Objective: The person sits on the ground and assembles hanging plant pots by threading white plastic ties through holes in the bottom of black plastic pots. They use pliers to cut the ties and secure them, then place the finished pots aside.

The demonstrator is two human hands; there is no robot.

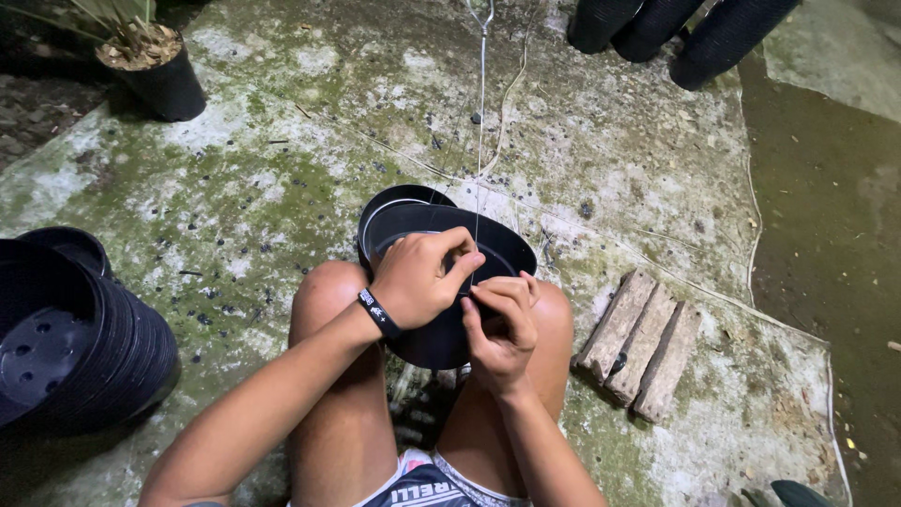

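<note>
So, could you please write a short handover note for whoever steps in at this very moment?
Left hand: fingers pinch the thin wire at the rim of the black plastic pot.
Right hand: grip on the pot's near rim, right beside the left fingers.
The pot rests between the knees; the wire runs up out of view.
Done: wire brought to the rim.
Left: whether it is fastened cannot be seen.
Stack of black pots lies to the left; wooden block to the right.

Plant nursery yard: stacked pots (pixel 84 347), mossy concrete (pixel 282 178)
</note>
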